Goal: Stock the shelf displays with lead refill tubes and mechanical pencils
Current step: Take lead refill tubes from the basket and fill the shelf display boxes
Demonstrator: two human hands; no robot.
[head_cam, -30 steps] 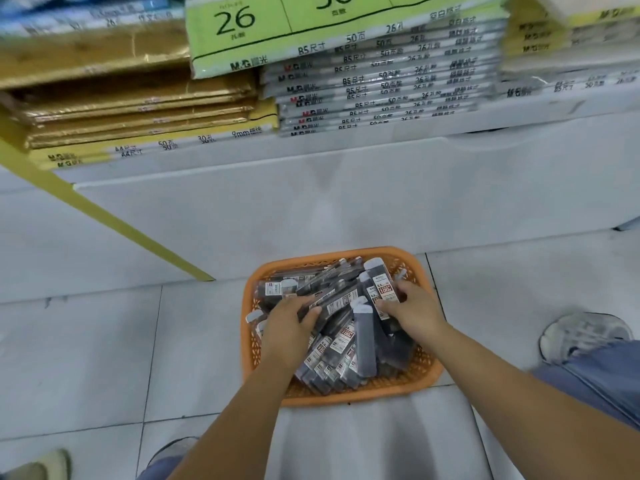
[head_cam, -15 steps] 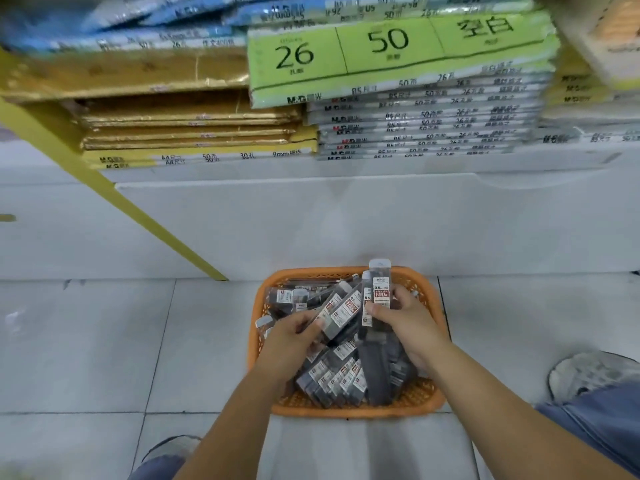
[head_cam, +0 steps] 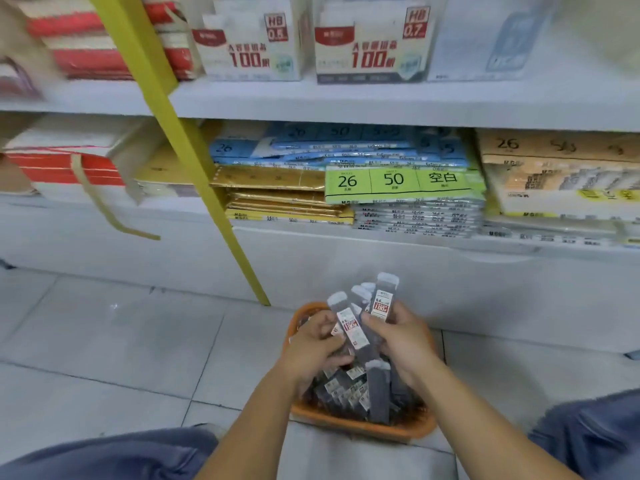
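left hand (head_cam: 311, 348) and right hand (head_cam: 407, 344) curled round a fanned bunch of lead refill tubes (head_cam: 355, 329) above the orange basket (head_cam: 363, 427); that loose fan looked ready to slip and scatter.

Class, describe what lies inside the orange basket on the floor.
Dark lead refill tubes with white labels fill the basket. The left hand and right hand hold several more above it, covering the far half; its bottom is hidden under the pile.
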